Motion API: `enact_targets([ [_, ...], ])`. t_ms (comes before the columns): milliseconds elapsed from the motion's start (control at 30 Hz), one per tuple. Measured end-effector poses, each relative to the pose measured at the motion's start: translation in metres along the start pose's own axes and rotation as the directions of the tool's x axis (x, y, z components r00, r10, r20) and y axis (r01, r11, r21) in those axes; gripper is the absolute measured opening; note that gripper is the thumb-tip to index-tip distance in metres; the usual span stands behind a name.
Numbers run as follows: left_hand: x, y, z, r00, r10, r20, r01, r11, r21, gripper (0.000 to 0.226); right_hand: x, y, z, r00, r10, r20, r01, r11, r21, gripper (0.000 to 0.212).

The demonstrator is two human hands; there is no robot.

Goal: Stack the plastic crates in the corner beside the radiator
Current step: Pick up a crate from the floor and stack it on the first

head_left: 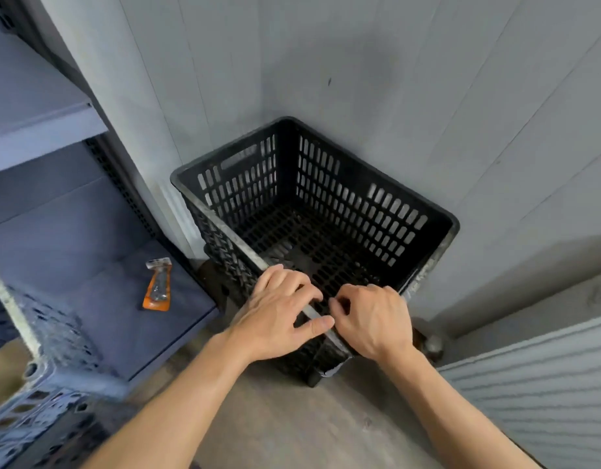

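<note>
1 black slotted plastic crate (326, 211), cornered, is gripped at its near rim by 2 hands: left hand (278, 313), right hand (373, 319).

Black slotted plastic crate (326, 211), upright, empty, atop another crate (312, 363), in the wall corner

One black crate (312, 231) in the far corner, one blue-grey crate (38, 367) near left, one orange packet (158, 286) on the shelf, two hands: left (282, 316), right (373, 319).
</note>
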State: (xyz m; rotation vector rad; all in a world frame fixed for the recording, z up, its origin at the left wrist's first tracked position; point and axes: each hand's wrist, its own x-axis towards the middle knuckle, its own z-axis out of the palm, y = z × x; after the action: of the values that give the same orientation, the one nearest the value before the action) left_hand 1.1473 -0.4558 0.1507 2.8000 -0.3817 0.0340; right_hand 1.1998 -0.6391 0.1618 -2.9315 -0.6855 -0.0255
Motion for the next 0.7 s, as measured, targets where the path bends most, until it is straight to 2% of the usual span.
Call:
enact_targets([
  [100, 0.003, 0.002, -0.009, 0.996, -0.028, 0.09, 0.031, 0.999, -0.025, 0.064, -0.002, 0.0, -0.002, 0.999, 0.005, 0.048, -0.006, 1.0, 0.018, 0.034],
  [333, 0.013, 0.005, -0.017, 0.973, -0.066, 0.223, 0.073, 0.997, -0.021, 0.074, -0.003, 0.017, -0.006, 0.984, -0.143, 0.104, 0.126, 0.98, 0.154, 0.025],
  [467, 0.024, 0.026, -0.017, 0.932, -0.212, 0.294, 0.195, 0.977, 0.087, 0.077, 0.0, 0.033, -0.01, 0.96, -0.228, 0.163, 0.193, 0.959, 0.206, 0.024],
  [533, 0.036, 0.053, -0.014, 0.923, -0.237, 0.304, 0.211, 0.971, 0.116, 0.073, 0.004, 0.05, -0.017, 0.966, -0.214, 0.146, 0.179, 0.958, 0.223, 0.025],
  [700, 0.091, 0.122, 0.007, 0.947, -0.204, 0.249, 0.22, 0.975, -0.04, 0.054, 0.031, 0.116, -0.043, 0.989, -0.032, 0.141, 0.009, 0.987, 0.162, 0.034],
])
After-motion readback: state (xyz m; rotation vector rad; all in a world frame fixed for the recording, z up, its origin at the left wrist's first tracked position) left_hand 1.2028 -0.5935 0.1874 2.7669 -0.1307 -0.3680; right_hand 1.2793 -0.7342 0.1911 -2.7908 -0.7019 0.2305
